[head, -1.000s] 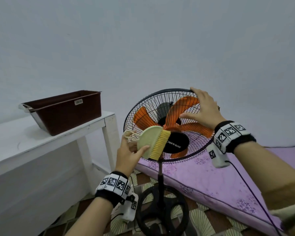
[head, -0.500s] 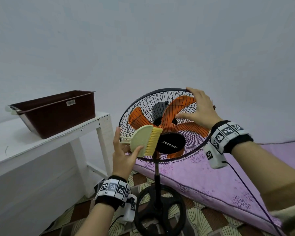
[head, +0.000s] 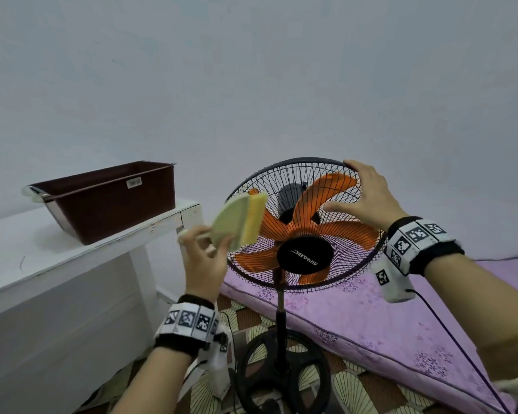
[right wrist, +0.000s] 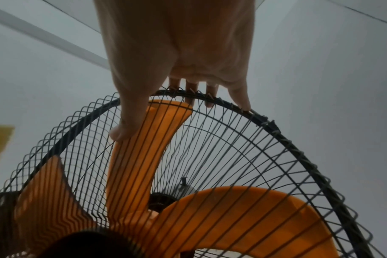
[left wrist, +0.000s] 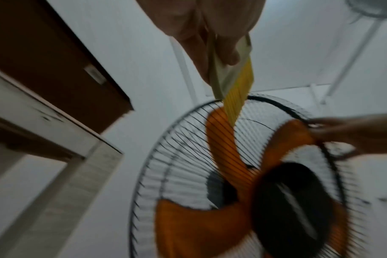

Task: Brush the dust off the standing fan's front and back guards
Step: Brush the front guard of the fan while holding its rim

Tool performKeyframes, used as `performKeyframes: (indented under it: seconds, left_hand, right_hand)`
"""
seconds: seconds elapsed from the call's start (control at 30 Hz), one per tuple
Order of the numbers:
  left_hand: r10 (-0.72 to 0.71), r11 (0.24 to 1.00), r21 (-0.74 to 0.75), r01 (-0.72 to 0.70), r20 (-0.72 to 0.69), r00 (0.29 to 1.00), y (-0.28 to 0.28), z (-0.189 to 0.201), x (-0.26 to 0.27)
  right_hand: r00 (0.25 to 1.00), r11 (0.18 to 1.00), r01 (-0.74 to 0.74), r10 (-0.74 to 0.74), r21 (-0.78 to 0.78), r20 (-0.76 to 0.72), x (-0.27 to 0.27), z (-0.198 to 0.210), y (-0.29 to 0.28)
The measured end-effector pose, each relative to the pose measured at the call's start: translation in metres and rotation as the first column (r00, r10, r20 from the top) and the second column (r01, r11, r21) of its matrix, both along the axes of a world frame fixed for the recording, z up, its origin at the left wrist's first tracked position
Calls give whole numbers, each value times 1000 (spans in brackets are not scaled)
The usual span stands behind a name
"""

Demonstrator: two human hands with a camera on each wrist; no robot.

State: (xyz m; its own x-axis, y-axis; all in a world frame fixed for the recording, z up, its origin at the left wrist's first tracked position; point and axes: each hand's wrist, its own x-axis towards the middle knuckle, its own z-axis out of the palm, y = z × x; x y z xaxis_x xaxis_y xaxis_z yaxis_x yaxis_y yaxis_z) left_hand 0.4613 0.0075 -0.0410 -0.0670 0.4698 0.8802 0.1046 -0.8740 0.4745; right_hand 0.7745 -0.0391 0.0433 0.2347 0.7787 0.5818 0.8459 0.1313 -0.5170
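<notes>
While the standing fan (head: 304,234) sits centre-right of the head view, the right hand (head: 368,198) curls fingers over its front guard (head: 335,210) top rim, and the left hand (head: 204,264) grips the brush (head: 240,218), bristles at the guard's upper left.

Orange blades (head: 338,189) are seen behind the black wire guard (head: 299,174), around a black hub (head: 304,254) lettered in white. A pale green brush (head: 232,218) with yellow bristles (head: 254,216) is shown. The bin (head: 108,201) is dark brown, the table (head: 42,234) white, the mattress (head: 386,318) lilac (small flowers printed), the wristbands (head: 416,237) black-and-white checked.
</notes>
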Motion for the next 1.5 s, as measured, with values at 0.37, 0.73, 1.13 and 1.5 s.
performKeyframes:
  seconds: [0.37, 0.73, 1.13, 1.5]
  left_hand:
    - [309, 888, -415, -199, 217, 926, 36, 10, -16]
    - [-20, 998, -67, -8, -404, 914, 32, -19, 7]
    - [10, 999, 43, -3, -186, 982, 40, 12, -21]
    - [219, 941, -261, -217, -21, 975, 53, 4, -22]
  right_hand:
    - [997, 997, 71, -70, -19, 35, -9, 1, -4]
    - [993, 993, 98, -93, -71, 69, -17, 12, 6]
    - [995, 991, 88, -83, -99, 56, -18, 20, 15]
    - [994, 991, 105, -102, -87, 34, -19, 18, 10]
